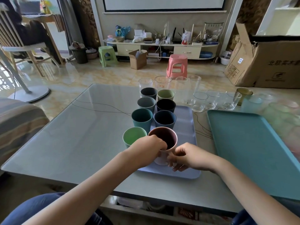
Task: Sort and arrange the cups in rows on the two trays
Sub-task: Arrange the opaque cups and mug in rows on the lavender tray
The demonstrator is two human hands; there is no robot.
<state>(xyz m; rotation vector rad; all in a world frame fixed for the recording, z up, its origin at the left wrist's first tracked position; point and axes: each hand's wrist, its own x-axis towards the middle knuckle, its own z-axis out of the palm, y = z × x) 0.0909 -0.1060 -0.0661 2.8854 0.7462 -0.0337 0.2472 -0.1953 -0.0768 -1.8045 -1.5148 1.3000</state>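
Note:
A lavender tray (186, 132) in the middle of the table holds several coloured ribbed cups in two rows. At its near end stands a pink cup (164, 138). My left hand (147, 150) grips that cup at its near rim, fingers hooked over the edge. My right hand (185, 157) touches the cup's lower right side with curled fingers. A green cup (134, 137) stands just left of the pink one. A teal tray (253, 146) lies bare at the right. Several clear glasses (199, 103) stand behind both trays.
An amber glass (243, 94) and pale tinted cups (251, 103) sit at the far right of the table. A striped sofa arm (17, 124) is at the left. Cardboard boxes (266, 62) and a pink stool (177, 66) stand on the floor beyond.

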